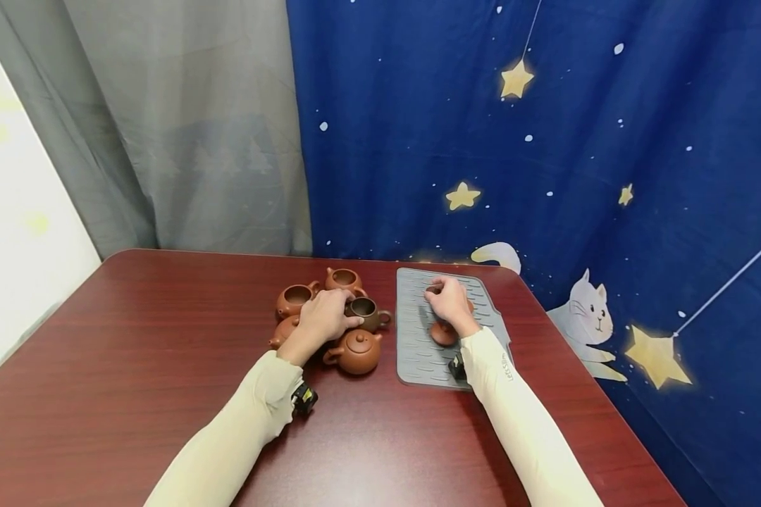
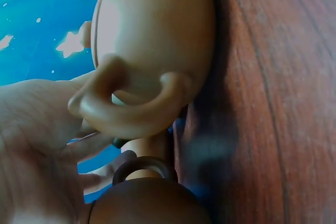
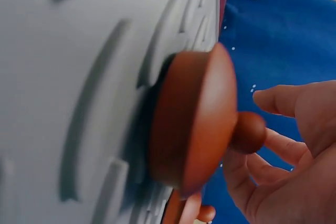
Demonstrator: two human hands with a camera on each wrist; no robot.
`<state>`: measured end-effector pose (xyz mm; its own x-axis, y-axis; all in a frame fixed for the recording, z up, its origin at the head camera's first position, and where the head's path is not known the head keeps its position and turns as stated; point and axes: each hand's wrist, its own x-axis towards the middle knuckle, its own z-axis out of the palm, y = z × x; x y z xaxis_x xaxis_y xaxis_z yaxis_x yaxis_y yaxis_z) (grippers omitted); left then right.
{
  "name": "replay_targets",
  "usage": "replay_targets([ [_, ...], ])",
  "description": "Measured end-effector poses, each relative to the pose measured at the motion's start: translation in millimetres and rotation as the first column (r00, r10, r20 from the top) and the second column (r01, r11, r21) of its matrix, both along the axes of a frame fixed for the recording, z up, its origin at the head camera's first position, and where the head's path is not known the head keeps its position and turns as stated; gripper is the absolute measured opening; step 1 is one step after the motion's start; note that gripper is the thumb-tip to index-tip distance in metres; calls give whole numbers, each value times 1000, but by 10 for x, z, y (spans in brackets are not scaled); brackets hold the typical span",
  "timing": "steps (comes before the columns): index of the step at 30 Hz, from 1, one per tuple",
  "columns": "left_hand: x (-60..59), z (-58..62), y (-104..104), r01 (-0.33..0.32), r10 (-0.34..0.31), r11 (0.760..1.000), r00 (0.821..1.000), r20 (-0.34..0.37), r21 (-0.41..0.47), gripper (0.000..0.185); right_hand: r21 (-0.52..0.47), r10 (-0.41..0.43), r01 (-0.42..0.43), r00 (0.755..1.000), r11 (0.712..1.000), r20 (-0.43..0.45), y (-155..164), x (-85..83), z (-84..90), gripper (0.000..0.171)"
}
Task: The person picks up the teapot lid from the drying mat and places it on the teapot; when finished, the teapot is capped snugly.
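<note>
Left hand rests on the clustered clay teapots on the table; whether it grips one, cannot tell. Right hand hovers loosely curled over a teapot lid on the grey ridged mat. Risk: crowded pots knock and chip; lid rolls.

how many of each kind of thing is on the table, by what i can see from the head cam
clay teapots in the cluster by the left hand: 5, one with its lid on, one mostly hidden under the hand
clay pieces on the mat under the right hand: 1 seen, a lid
grey ridged mat: 1
total: 7
</note>
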<state>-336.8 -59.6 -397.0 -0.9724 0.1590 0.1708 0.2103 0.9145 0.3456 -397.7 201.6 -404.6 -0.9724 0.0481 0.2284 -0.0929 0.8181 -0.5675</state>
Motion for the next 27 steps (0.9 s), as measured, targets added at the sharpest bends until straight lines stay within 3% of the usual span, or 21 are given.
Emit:
replay_targets([
  [4, -6, 8, 9, 13, -13, 1000, 1000, -2, -16, 43, 18, -19, 18, 999, 1000, 31, 48, -15, -22, 41],
  [18, -28, 24, -5, 36, -36, 999, 999, 26, -18, 49, 96, 2, -7, 998, 995, 60, 152, -82, -64, 40],
  [27, -19, 46, -12, 52, -51, 997, 999, 13, -53, 47, 70, -14, 10, 998, 998, 64, 158, -115, -66, 27],
])
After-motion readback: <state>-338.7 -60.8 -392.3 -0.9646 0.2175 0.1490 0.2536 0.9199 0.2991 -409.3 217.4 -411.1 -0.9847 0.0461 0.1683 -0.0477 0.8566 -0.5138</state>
